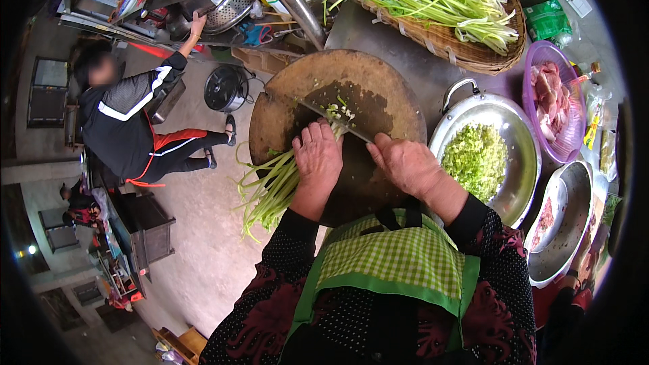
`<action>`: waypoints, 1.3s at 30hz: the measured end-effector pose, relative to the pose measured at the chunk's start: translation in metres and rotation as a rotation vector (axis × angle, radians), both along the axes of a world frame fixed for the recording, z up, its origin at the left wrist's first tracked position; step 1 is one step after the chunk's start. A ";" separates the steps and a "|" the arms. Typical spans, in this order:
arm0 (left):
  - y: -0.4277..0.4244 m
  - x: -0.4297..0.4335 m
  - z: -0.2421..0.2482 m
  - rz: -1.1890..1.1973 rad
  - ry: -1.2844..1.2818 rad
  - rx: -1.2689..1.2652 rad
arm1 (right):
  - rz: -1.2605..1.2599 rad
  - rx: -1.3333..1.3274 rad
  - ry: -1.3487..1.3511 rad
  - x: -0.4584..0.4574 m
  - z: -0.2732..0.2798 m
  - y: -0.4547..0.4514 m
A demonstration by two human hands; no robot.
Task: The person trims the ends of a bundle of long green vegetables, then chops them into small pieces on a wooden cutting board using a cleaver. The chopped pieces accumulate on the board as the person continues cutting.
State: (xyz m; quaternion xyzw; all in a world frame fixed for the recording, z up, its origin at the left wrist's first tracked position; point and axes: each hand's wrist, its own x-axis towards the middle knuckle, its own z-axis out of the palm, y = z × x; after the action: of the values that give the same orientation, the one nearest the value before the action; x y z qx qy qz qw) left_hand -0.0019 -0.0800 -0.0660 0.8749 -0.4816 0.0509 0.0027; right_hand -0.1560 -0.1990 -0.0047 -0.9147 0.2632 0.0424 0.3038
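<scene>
My left hand [319, 154] presses a bunch of green leafy stalks [274, 187], perhaps celery, onto a round wooden chopping board [289, 78]. The leafy ends hang over the board's near left edge. In my right hand [405, 162] is the handle of a kitchen knife [332, 119]; its blade lies across the cut ends, close to my left fingertips. Small chopped pieces [340, 111] lie beside the blade on a damp dark patch. The knife's handle is mostly hidden in my fist.
Right of the board stands a metal pan [522, 162] of chopped greens [476, 162]. Beyond it are a purple basket [532, 61] of raw meat [550, 101] and an oval metal basin [563, 243]. A wicker tray [431, 43] holds more stalks. A person [137, 96] reaches toward the shelf at left.
</scene>
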 end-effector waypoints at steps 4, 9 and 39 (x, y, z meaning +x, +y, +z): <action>-0.001 -0.005 0.002 0.029 -0.151 -0.007 | -0.006 -0.027 -0.076 -0.005 0.013 -0.002; -0.004 -0.007 0.000 0.099 -0.121 0.176 | 0.076 -0.089 -0.080 -0.020 0.032 0.005; -0.001 -0.005 -0.003 0.045 -0.149 0.024 | 0.054 -0.077 -0.038 -0.009 0.028 0.003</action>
State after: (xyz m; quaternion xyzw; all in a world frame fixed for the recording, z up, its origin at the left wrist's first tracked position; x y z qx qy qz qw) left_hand -0.0065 -0.0811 -0.0687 0.8794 -0.4611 0.1100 -0.0446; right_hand -0.1651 -0.1956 0.0229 -0.9331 0.2342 0.0229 0.2718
